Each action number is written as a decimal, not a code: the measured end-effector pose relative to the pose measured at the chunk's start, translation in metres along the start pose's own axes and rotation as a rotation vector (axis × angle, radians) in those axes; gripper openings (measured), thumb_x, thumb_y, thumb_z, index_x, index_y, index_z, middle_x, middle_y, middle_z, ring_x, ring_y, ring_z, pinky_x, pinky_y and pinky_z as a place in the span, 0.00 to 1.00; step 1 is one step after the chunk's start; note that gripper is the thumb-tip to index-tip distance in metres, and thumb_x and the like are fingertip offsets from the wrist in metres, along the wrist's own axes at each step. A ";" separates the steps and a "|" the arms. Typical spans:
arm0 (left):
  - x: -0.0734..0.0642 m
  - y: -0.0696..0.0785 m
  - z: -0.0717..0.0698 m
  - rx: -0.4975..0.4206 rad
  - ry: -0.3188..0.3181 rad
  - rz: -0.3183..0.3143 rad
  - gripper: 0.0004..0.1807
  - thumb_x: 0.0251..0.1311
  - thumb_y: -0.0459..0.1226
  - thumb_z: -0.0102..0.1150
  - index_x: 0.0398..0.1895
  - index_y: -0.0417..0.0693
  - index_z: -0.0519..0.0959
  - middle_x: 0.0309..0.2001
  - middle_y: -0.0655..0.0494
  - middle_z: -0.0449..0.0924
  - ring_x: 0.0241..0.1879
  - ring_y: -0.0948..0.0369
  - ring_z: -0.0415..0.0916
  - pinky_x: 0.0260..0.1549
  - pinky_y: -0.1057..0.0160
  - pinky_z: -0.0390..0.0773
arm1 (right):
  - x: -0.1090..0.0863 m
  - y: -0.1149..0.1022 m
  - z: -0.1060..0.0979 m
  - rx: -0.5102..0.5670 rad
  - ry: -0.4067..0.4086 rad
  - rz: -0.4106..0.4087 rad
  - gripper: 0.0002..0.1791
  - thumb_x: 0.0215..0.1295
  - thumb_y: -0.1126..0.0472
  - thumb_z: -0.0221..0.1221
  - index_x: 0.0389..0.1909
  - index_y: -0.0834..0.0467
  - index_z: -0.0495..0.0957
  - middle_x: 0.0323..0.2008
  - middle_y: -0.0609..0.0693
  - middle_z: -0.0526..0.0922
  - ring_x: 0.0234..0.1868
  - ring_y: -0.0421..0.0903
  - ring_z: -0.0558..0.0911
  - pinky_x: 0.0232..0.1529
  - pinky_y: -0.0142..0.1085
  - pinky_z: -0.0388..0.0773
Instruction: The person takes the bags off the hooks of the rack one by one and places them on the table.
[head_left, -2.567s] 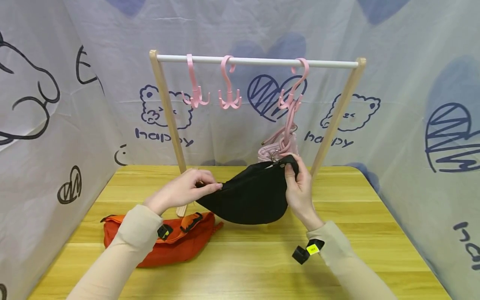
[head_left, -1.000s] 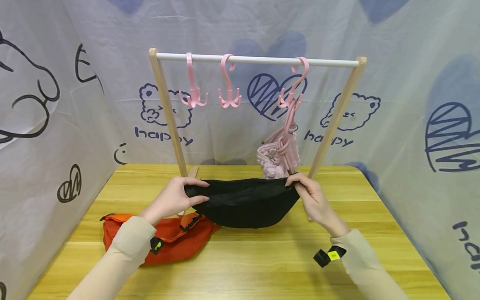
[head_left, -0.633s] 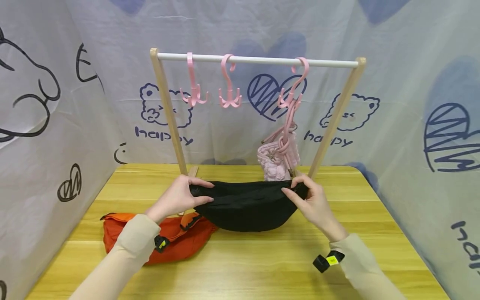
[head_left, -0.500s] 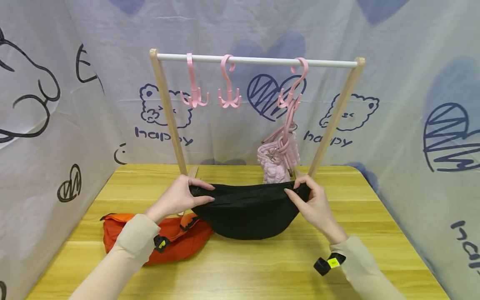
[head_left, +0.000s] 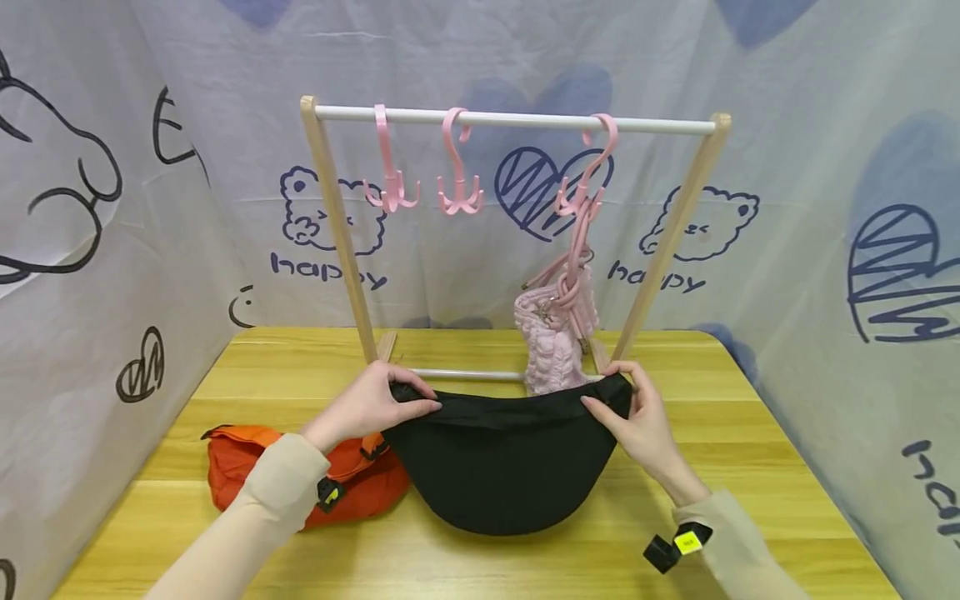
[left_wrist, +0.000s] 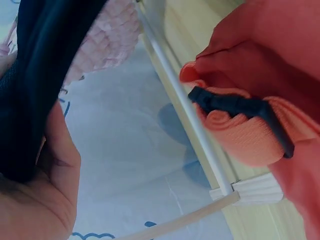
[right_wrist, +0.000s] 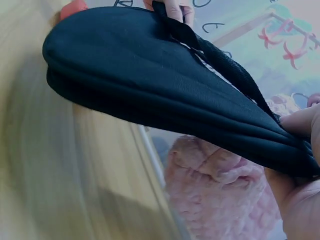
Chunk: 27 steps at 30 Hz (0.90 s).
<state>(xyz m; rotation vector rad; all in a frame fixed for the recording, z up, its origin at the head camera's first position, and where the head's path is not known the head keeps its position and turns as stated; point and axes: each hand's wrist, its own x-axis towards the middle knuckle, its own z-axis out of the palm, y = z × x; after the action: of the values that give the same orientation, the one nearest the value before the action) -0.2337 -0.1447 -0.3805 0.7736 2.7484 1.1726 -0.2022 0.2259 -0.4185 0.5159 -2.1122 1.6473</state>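
A black waist bag [head_left: 502, 471] is stretched between both hands above the table, its rounded bottom hanging down. My left hand [head_left: 371, 407] pinches the bag's left end between thumb and fingers. At the other end, my right hand [head_left: 643, 429] grips the right corner, thumb in front and fingers behind. A black strap [right_wrist: 235, 75] runs along its upper side in the right wrist view. Under my left forearm lies an orange-red waist bag [head_left: 367, 487], partly hidden; its buckle [left_wrist: 235, 104] shows in the left wrist view.
Behind the hands stands a wooden rack with a white top rail [head_left: 517, 122]. Three pink claw hooks hang there, including a middle hook [head_left: 459, 196]. A fluffy pink bag [head_left: 551, 342] hangs from the right-hand one. Patterned cloth [head_left: 847, 167] surrounds the wooden table [head_left: 750, 500].
The black bag has come lower and nearer the viewer, its front now spread flatter. Both hands moved down with it, and the right hand is farther right than at first. The orange-red bag stays put.
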 end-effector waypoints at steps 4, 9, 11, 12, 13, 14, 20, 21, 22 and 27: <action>0.001 -0.003 0.011 0.031 0.008 0.012 0.09 0.58 0.47 0.72 0.41 0.59 0.87 0.43 0.62 0.87 0.46 0.62 0.81 0.51 0.57 0.80 | -0.009 0.006 -0.006 -0.002 -0.031 0.111 0.22 0.59 0.76 0.66 0.51 0.63 0.71 0.15 0.35 0.64 0.09 0.34 0.52 0.10 0.34 0.57; 0.002 -0.006 0.025 0.096 -0.026 0.022 0.10 0.57 0.48 0.72 0.40 0.59 0.86 0.39 0.64 0.85 0.43 0.63 0.80 0.49 0.58 0.80 | -0.020 0.016 -0.011 -0.041 -0.084 0.230 0.22 0.60 0.71 0.67 0.53 0.60 0.72 0.34 0.35 0.76 0.24 0.25 0.70 0.28 0.23 0.72; 0.002 -0.007 0.031 0.140 -0.035 0.041 0.09 0.57 0.48 0.72 0.39 0.58 0.86 0.38 0.64 0.86 0.41 0.64 0.80 0.47 0.60 0.80 | -0.025 0.021 -0.012 -0.053 -0.103 0.279 0.22 0.61 0.69 0.67 0.54 0.62 0.71 0.49 0.36 0.74 0.37 0.24 0.74 0.38 0.21 0.74; 0.003 -0.008 0.034 0.167 -0.035 0.051 0.09 0.57 0.48 0.72 0.38 0.58 0.86 0.38 0.64 0.86 0.40 0.65 0.81 0.47 0.60 0.80 | -0.027 0.024 -0.013 -0.056 -0.108 0.308 0.22 0.62 0.68 0.68 0.55 0.62 0.71 0.50 0.37 0.74 0.38 0.25 0.75 0.39 0.21 0.74; 0.004 -0.009 0.037 0.199 -0.035 0.065 0.09 0.57 0.48 0.72 0.38 0.57 0.86 0.37 0.64 0.86 0.39 0.65 0.81 0.45 0.61 0.81 | -0.028 0.027 -0.013 -0.047 -0.118 0.329 0.23 0.62 0.68 0.67 0.55 0.63 0.70 0.53 0.38 0.73 0.42 0.26 0.76 0.42 0.23 0.76; 0.005 -0.009 0.040 0.228 -0.034 0.071 0.10 0.57 0.48 0.72 0.37 0.57 0.86 0.37 0.63 0.87 0.38 0.65 0.81 0.44 0.61 0.81 | -0.029 0.029 -0.014 -0.039 -0.126 0.354 0.23 0.62 0.68 0.67 0.55 0.63 0.70 0.50 0.38 0.76 0.43 0.27 0.78 0.42 0.24 0.77; 0.010 -0.009 0.057 0.380 -0.028 0.099 0.14 0.61 0.49 0.68 0.43 0.51 0.87 0.41 0.57 0.88 0.39 0.60 0.84 0.44 0.58 0.82 | -0.032 0.042 -0.016 -0.049 -0.135 0.429 0.23 0.63 0.69 0.66 0.55 0.63 0.69 0.32 0.41 0.83 0.30 0.35 0.82 0.35 0.30 0.80; 0.010 -0.009 0.059 0.401 -0.027 0.107 0.14 0.62 0.49 0.68 0.44 0.51 0.86 0.42 0.56 0.88 0.40 0.58 0.84 0.44 0.56 0.83 | -0.032 0.044 -0.017 -0.073 -0.130 0.430 0.23 0.62 0.69 0.67 0.55 0.63 0.69 0.33 0.44 0.83 0.30 0.35 0.82 0.36 0.29 0.79; 0.010 -0.009 0.062 0.416 -0.027 0.113 0.15 0.63 0.48 0.67 0.45 0.50 0.86 0.43 0.55 0.88 0.41 0.57 0.84 0.45 0.55 0.83 | -0.033 0.047 -0.018 -0.104 -0.125 0.430 0.23 0.62 0.68 0.67 0.56 0.64 0.70 0.35 0.47 0.83 0.31 0.36 0.82 0.37 0.29 0.78; 0.007 -0.012 0.071 0.453 -0.059 0.126 0.13 0.65 0.44 0.66 0.48 0.50 0.85 0.45 0.54 0.84 0.41 0.55 0.83 0.42 0.55 0.83 | -0.034 0.056 -0.020 -0.310 -0.135 0.368 0.23 0.63 0.67 0.67 0.58 0.63 0.73 0.48 0.60 0.83 0.47 0.47 0.82 0.55 0.38 0.75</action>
<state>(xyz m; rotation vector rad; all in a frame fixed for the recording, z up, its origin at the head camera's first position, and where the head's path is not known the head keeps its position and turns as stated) -0.2278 -0.1012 -0.4384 1.0109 2.9864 0.5241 -0.2008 0.2599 -0.4780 0.1488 -2.6258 1.4498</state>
